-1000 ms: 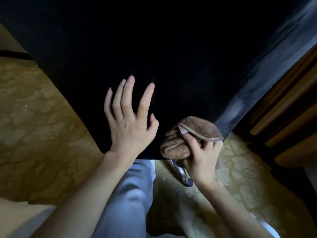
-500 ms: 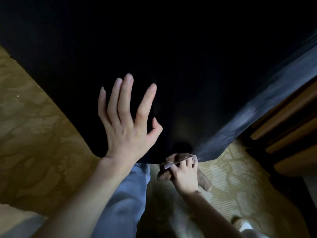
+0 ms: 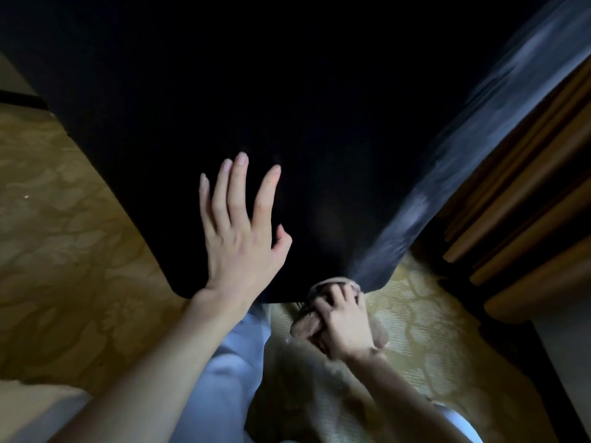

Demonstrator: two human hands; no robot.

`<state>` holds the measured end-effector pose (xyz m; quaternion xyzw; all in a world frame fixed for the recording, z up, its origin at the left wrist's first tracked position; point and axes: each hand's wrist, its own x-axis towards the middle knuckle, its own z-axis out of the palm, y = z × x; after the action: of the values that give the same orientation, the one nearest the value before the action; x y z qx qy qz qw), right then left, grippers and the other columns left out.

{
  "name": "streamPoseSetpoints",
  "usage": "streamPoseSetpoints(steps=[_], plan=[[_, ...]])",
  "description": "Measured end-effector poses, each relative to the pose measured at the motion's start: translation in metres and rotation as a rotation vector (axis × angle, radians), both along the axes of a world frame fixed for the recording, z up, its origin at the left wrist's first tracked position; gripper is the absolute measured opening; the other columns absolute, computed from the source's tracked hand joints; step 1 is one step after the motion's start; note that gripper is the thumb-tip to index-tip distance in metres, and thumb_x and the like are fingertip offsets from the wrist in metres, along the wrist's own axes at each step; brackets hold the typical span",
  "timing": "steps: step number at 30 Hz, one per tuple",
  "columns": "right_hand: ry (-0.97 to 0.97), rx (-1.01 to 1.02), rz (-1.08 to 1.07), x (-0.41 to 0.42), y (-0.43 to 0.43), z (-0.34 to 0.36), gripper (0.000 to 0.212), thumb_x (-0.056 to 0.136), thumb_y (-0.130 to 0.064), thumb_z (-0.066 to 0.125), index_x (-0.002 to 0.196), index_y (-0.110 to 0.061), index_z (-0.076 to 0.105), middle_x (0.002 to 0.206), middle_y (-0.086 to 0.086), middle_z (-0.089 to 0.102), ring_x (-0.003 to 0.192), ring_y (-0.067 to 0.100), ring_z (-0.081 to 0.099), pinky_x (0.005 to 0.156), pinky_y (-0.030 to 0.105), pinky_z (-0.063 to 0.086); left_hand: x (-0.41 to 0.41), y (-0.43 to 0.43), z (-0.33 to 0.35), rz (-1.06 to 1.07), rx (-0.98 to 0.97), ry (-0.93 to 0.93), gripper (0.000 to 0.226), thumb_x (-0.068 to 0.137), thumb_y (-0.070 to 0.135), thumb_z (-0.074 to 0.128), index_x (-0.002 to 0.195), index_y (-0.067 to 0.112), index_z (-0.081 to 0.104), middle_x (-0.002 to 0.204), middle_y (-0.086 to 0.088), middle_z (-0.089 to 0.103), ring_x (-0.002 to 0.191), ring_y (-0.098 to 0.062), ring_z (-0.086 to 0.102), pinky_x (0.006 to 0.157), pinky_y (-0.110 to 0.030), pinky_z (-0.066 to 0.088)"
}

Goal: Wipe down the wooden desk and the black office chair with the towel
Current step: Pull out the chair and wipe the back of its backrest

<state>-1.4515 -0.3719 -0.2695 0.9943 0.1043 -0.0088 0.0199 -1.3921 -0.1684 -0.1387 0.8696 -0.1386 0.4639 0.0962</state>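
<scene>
The black office chair [image 3: 319,107] fills the upper middle of the head view, its dark back facing me and its right edge catching grey light. My left hand [image 3: 240,238] lies flat against the chair back near its lower edge, fingers spread and straight. My right hand [image 3: 342,324] grips the bunched brown towel [image 3: 303,329] just below the chair's bottom right corner. Most of the towel is hidden under my fingers. The wooden desk [image 3: 527,203] shows as stepped brown edges at the right.
Patterned yellow-brown carpet [image 3: 64,251] spreads on the left and below the chair. My light blue trouser leg [image 3: 224,362] is under my left forearm. A pale surface [image 3: 32,410] sits at the bottom left corner.
My right hand moved the towel down from the chair's lower right edge to just under its bottom corner. My left hand stayed flat on the chair back.
</scene>
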Motion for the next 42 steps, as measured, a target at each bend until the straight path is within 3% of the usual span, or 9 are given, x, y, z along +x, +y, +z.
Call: streamPoseSetpoints(steps=[4,7,11,14,21,25,27,33,42], plan=[[-0.501,0.196,0.043,-0.001,0.002,0.024,0.04,0.077,-0.033,0.064,0.115,-0.02,0.067,0.114,0.013,0.055,0.109,0.034,0.046,0.098,0.058,0.041,-0.005,0.008,0.004,0.018,0.033,0.023,0.077,0.086,0.025,0.059,0.158,0.013,0.035,0.157,-0.03,0.033,0.149,-0.043,0.028,0.118,-0.063,0.027],[-0.595,0.26,0.132,0.014,0.022,0.016,0.047,0.079,-0.021,0.077,0.124,-0.021,0.063,0.127,0.011,0.051,0.114,0.033,0.045,0.103,0.057,0.038,-0.001,0.015,0.001,0.022,0.052,-0.005,0.075,0.088,0.025,0.058,0.158,0.015,0.035,0.157,-0.029,0.035,0.148,-0.042,0.031,0.118,-0.062,0.029],[-0.5,0.135,0.18,0.022,0.035,-0.033,0.053,0.081,-0.015,0.065,0.134,-0.016,0.066,0.136,0.018,0.061,0.125,0.039,0.042,0.112,0.053,0.025,0.011,0.027,-0.001,0.006,0.048,-0.099,0.069,0.087,0.022,0.06,0.153,0.016,0.042,0.154,-0.024,0.035,0.144,-0.04,0.036,0.115,-0.061,0.033],[-0.341,0.016,0.244,0.024,0.034,-0.066,0.051,0.084,-0.02,0.045,0.127,-0.015,0.072,0.128,0.013,0.069,0.118,0.037,0.06,0.105,0.048,0.032,0.02,0.032,-0.005,-0.012,0.035,-0.135,0.069,0.084,0.02,0.061,0.15,0.018,0.04,0.152,-0.02,0.03,0.143,-0.038,0.035,0.115,-0.06,0.034],[0.04,-0.191,0.418,0.03,0.028,-0.074,0.049,0.083,-0.028,0.04,0.113,-0.023,0.079,0.114,-0.002,0.075,0.103,0.022,0.073,0.093,0.043,0.056,0.027,0.04,-0.006,0.003,0.013,-0.152,0.07,0.082,0.019,0.062,0.147,0.018,0.037,0.151,-0.02,0.026,0.143,-0.038,0.033,0.115,-0.06,0.033],[0.213,-0.535,0.623,0.035,0.01,-0.051,0.053,0.094,-0.024,0.026,0.127,-0.029,0.068,0.138,-0.002,0.057,0.131,0.024,0.051,0.112,0.044,0.04,0.024,0.045,-0.001,-0.012,0.024,-0.137,0.07,0.084,0.02,0.061,0.149,0.016,0.037,0.152,-0.02,0.026,0.143,-0.039,0.033,0.114,-0.06,0.034],[0.207,-0.485,0.6,0.027,0.003,-0.04,0.046,0.099,-0.025,0.03,0.128,-0.023,0.066,0.143,0.003,0.05,0.138,0.029,0.04,0.117,0.05,0.028,0.018,0.048,0.002,-0.022,0.027,-0.085,0.073,0.085,0.022,0.061,0.153,0.016,0.036,0.155,-0.021,0.025,0.145,-0.04,0.031,0.117,-0.06,0.031],[-0.154,-0.238,0.393,-0.012,-0.016,0.029,0.038,0.082,-0.043,0.072,0.118,-0.033,0.072,0.122,-0.007,0.065,0.12,0.024,0.058,0.109,0.052,0.039,-0.008,0.055,0.023,-0.03,-0.036,0.186,0.086,0.077,0.028,0.07,0.155,0.02,0.034,0.162,-0.017,0.023,0.148,-0.037,0.026,0.117,-0.057,0.032],[-0.972,-0.056,0.382,-0.046,-0.02,0.211,0.025,0.091,-0.019,0.072,0.116,-0.021,0.072,0.118,0.008,0.066,0.107,0.03,0.051,0.099,0.048,0.037,-0.049,0.05,0.098,-0.061,-0.338,0.721,0.077,0.092,0.037,0.069,0.153,0.017,0.028,0.166,-0.012,0.006,0.15,-0.038,0.021,0.116,-0.053,0.032]])
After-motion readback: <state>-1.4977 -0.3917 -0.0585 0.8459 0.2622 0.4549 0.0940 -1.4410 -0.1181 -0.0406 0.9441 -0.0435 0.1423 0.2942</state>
